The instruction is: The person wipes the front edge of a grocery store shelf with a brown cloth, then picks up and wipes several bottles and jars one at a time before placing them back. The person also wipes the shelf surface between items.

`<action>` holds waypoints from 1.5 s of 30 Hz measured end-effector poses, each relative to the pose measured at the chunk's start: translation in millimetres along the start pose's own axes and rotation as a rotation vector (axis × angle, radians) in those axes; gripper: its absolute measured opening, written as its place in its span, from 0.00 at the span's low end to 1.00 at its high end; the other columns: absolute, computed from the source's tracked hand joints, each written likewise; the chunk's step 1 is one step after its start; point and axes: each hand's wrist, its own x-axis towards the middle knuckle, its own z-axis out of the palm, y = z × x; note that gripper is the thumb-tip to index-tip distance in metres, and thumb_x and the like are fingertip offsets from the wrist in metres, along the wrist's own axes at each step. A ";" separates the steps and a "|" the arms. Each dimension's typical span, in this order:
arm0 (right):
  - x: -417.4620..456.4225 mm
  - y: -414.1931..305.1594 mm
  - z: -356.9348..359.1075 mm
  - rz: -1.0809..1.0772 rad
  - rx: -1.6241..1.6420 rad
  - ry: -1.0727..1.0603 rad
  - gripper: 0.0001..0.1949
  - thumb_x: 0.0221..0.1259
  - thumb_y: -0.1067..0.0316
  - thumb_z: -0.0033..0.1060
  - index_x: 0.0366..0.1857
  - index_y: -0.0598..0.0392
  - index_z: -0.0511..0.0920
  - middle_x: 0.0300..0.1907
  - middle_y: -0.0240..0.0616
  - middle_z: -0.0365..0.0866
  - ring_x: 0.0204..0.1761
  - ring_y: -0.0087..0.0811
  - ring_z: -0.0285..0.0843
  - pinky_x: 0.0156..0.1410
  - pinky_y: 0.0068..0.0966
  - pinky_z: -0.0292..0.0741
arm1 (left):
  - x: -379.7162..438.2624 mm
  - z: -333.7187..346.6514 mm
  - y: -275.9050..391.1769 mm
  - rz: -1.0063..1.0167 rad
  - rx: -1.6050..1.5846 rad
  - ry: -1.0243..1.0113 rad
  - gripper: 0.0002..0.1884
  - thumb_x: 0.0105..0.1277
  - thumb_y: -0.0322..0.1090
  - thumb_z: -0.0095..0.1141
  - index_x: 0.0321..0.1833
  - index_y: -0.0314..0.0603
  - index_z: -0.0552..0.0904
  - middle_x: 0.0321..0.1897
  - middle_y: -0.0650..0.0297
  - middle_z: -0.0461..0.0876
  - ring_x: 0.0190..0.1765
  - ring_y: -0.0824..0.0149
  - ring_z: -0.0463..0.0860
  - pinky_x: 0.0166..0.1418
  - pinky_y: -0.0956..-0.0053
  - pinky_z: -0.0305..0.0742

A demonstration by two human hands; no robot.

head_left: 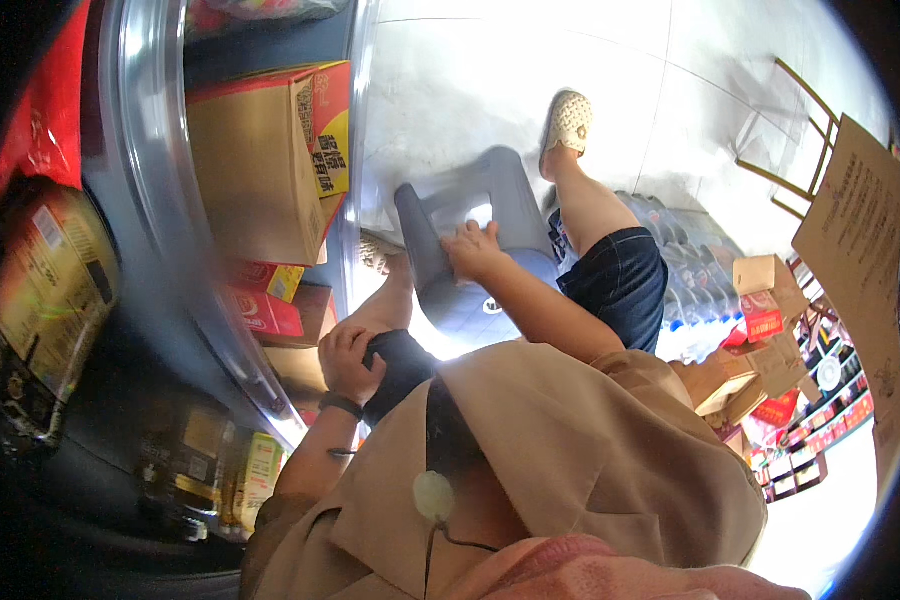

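Note:
A grey plastic stool (487, 195), partly blurred, stands tilted between my legs. My right hand (471, 251) is on it, fingers bent over a bar beside its opening. My left hand (351, 367) lies over my left knee, on the hem of dark shorts (397, 367); it holds no object, and a dark band (341, 405) circles its wrist. My right foot wears a beige woven shoe (568, 124); the other shoe (379, 251) shows partly beside the display case. A round pale pendant (433, 496) hangs on a cord over my tan shirt (570, 435).
At left, a glass display case (154, 112) has cardboard cartons (251, 165) beside it and a red bag (45, 112) near its far side. Packed bottles (690, 262), open cartons (724, 382), a metal-framed chair (817, 157) and a large cardboard sheet (862, 247) are at right.

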 end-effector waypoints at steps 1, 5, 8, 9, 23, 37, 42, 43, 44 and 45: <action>-2.2 3.8 -9.2 -0.003 0.012 0.048 0.35 0.39 0.53 0.80 0.61 0.32 0.78 0.55 0.40 0.78 0.64 0.43 0.68 0.61 0.58 0.61 | 0.1 -0.5 4.6 0.004 -0.012 0.003 0.18 0.45 0.38 0.60 0.42 0.45 0.83 0.45 0.61 0.79 0.57 0.52 0.75 0.60 0.54 0.67; -14.4 30.5 -61.1 0.034 0.096 0.133 0.35 0.39 0.53 0.81 0.60 0.20 0.78 0.53 0.38 0.78 0.63 0.43 0.68 0.61 0.55 0.60 | -6.4 2.8 11.9 -0.001 -0.028 -0.078 0.19 0.45 0.38 0.61 0.42 0.45 0.83 0.47 0.61 0.78 0.59 0.53 0.73 0.65 0.54 0.65; -12.3 54.5 -86.5 0.032 0.188 0.142 0.35 0.40 0.52 0.81 0.60 0.18 0.78 0.53 0.38 0.77 0.63 0.44 0.67 0.61 0.53 0.60 | -15.7 11.5 12.3 -0.015 -0.060 -0.106 0.19 0.47 0.38 0.62 0.45 0.47 0.83 0.48 0.61 0.78 0.61 0.53 0.73 0.67 0.53 0.64; -8.0 63.1 -95.6 0.018 0.213 0.156 0.35 0.41 0.51 0.81 0.61 0.18 0.78 0.53 0.38 0.77 0.62 0.44 0.67 0.61 0.52 0.60 | -14.5 12.8 13.9 -0.020 -0.077 -0.111 0.19 0.47 0.38 0.62 0.46 0.47 0.83 0.49 0.60 0.78 0.61 0.53 0.73 0.67 0.53 0.65; -72.6 92.7 -96.5 0.053 0.129 0.348 0.41 0.55 0.58 0.72 0.74 0.34 0.61 0.78 0.49 0.50 0.80 0.51 0.44 0.71 0.65 0.57 | -71.0 0.6 71.1 -0.006 -0.178 -0.187 0.29 0.62 0.44 0.59 0.66 0.43 0.74 0.64 0.50 0.71 0.66 0.43 0.70 0.69 0.47 0.64; -224.1 133.8 -212.3 0.253 -0.178 0.475 0.22 0.58 0.51 0.65 0.57 0.42 0.79 0.57 0.43 0.79 0.65 0.43 0.71 0.66 0.44 0.66 | -37.7 -93.7 153.2 -0.012 -0.275 -0.259 0.29 0.62 0.46 0.60 0.66 0.42 0.74 0.64 0.50 0.72 0.65 0.43 0.71 0.66 0.48 0.67; -109.9 122.8 -219.9 0.008 -0.097 0.192 0.36 0.51 0.49 0.74 0.67 0.42 0.72 0.63 0.43 0.72 0.68 0.47 0.67 0.67 0.49 0.71 | -1.7 -87.9 192.8 -0.022 -0.340 -0.252 0.30 0.62 0.46 0.61 0.66 0.42 0.74 0.64 0.50 0.72 0.65 0.44 0.71 0.65 0.48 0.68; -90.8 114.4 -216.3 0.003 -0.088 0.122 0.38 0.50 0.48 0.76 0.68 0.41 0.70 0.64 0.43 0.70 0.68 0.47 0.66 0.67 0.51 0.70 | 9.5 -84.6 199.5 -0.029 -0.352 -0.255 0.30 0.62 0.46 0.61 0.65 0.42 0.74 0.64 0.50 0.72 0.65 0.44 0.71 0.65 0.49 0.69; -69.9 111.1 -214.8 -0.005 -0.088 0.052 0.40 0.48 0.47 0.77 0.69 0.39 0.69 0.66 0.43 0.69 0.69 0.48 0.64 0.67 0.52 0.69 | 23.4 -80.8 206.5 -0.037 -0.364 -0.252 0.30 0.62 0.47 0.61 0.65 0.42 0.74 0.64 0.50 0.72 0.65 0.44 0.71 0.65 0.49 0.69; -55.6 108.7 -215.4 -0.022 -0.099 0.005 0.44 0.47 0.47 0.78 0.72 0.37 0.64 0.67 0.44 0.68 0.70 0.49 0.63 0.67 0.54 0.68 | 35.3 -77.3 211.7 -0.046 -0.372 -0.258 0.30 0.62 0.47 0.61 0.65 0.42 0.74 0.64 0.50 0.72 0.65 0.44 0.71 0.65 0.49 0.69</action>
